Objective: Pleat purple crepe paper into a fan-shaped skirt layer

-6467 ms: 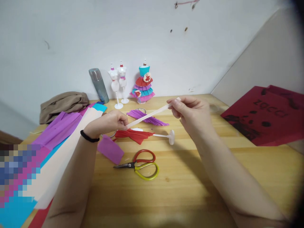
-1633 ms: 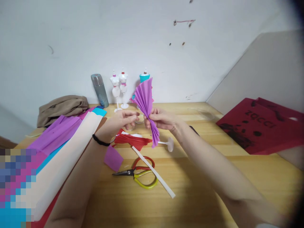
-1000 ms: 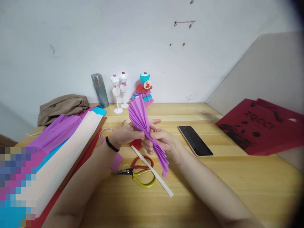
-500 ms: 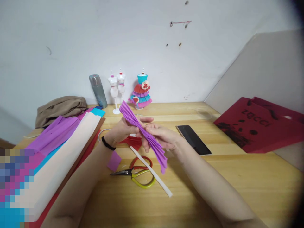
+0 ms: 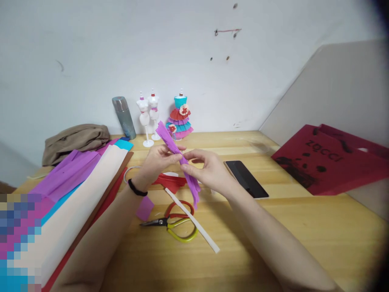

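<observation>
Pale wood makes up the table top [image 5: 319,223], with a plain white wall [image 5: 121,48] behind it. Just above the wood, near the middle, the folded purple paper [image 5: 191,180] slants down toward the right, held in both hands. Half a second ago its pleats were spread toward the camera; now it has been turned and bunched into a narrower bundle. That suggests the work is at gathering the waist of the paper, though the folds there are partly covered by fingers.

The left hand [image 5: 156,162] has its thumb and fingers closed on the paper around the middle. The right hand [image 5: 209,170] pinches it just below, thumb on the near side; it had its fingers tucked closer underneath before.

Under the hands lies a piece of folded red paper [image 5: 172,183]. Nearer the person, a white strip [image 5: 194,221] rests across the handles of the scissors [image 5: 163,222]; 6.5 seconds ago it was stretched between the 2 hands, so it seems set aside for now. A purple scrap [image 5: 145,209] sits beside the scissors.

Farther out are a phone [image 5: 246,179] on the right, a stack of coloured sheets [image 5: 82,194] on the left, and 2 white figures [image 5: 144,118] beside 1 in a ruffled dress [image 5: 179,121].
</observation>
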A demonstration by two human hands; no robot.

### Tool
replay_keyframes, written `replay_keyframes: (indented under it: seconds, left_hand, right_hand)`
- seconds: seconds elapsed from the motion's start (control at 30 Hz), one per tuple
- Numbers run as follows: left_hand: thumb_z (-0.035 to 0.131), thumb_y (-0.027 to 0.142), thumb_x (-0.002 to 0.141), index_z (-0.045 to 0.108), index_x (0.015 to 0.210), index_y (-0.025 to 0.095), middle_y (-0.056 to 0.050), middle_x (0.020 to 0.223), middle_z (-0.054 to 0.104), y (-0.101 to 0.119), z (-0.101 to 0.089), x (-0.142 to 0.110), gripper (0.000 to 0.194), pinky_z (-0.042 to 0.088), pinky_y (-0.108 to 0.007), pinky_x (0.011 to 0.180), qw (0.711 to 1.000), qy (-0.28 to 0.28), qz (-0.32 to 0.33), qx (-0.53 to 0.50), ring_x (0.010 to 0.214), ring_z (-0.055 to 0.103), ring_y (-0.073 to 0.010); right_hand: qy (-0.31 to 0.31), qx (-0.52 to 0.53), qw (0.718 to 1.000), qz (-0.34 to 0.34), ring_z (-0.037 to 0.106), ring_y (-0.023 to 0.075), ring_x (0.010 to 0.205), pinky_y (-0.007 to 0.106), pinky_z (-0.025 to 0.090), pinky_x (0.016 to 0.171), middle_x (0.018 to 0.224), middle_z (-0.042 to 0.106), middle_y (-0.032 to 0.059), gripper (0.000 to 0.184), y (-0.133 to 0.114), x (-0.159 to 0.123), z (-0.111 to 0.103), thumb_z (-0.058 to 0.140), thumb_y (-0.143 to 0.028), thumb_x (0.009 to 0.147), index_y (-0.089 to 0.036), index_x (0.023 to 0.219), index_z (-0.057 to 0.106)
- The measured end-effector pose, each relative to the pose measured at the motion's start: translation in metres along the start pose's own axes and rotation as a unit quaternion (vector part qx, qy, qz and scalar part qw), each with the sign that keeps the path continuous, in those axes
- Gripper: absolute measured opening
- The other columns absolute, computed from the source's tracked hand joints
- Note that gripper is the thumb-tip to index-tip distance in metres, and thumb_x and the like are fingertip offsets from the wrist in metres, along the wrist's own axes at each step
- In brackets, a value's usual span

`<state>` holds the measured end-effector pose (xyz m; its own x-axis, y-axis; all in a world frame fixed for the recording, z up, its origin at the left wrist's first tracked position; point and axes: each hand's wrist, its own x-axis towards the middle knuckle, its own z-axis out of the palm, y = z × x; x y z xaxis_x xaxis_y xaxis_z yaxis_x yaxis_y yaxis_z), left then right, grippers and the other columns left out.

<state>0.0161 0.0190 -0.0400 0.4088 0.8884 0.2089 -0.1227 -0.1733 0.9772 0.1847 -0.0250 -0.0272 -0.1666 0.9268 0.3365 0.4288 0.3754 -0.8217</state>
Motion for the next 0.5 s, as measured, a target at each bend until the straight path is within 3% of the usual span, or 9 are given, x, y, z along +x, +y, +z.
replay_keyframes:
  seconds: [0.2, 0.37, 0.5]
  left_hand:
    - [0.077, 0.039, 0.065, 0.074, 0.076, 0.014, -0.005, 0.076, 0.073, 0.002, 0.006, 0.001, 0.028, 0.049, -0.03, 0.076, 0.998, 0.054, -0.005, 0.022, 0.075, 0.064, -0.0169]
    - [0.076, 0.038, 0.066, 0.07, 0.07, 0.013, -0.005, 0.069, 0.07, -0.002, 0.004, 0.003, 0.026, 0.047, -0.025, 0.063, 0.998, 0.044, -0.045, 0.005, 0.064, 0.061, -0.0137]
    - [0.077, 0.037, 0.065, 0.069, 0.067, 0.012, -0.004, 0.063, 0.067, -0.002, -0.005, 0.004, 0.026, 0.044, -0.021, 0.053, 0.996, 0.031, -0.074, -0.047, 0.054, 0.056, -0.0102]
  right_hand:
    - [-0.072, 0.143, 0.983, 0.092, 0.056, 0.013, 0.053, 0.025, 0.043, 0.052, 0.059, 0.062, 0.0002, 0.022, 0.014, 0.005, 0.004, 0.067, -0.038, 0.072, -0.016, 0.075, 0.064]
    - [-0.129, 0.162, 0.971, 0.118, 0.046, 0.0078, 0.046, 0.022, 0.035, 0.048, 0.052, 0.053, -0.004, 0.018, 0.014, 0.008, 0.005, 0.067, -0.031, 0.068, -0.015, 0.067, 0.058]
    - [-0.176, 0.171, 0.964, 0.105, 0.038, 0.0053, 0.046, 0.02, 0.029, 0.047, 0.052, 0.046, -0.0073, 0.014, 0.014, 0.007, 0.003, 0.065, -0.023, 0.067, -0.014, 0.078, 0.063]
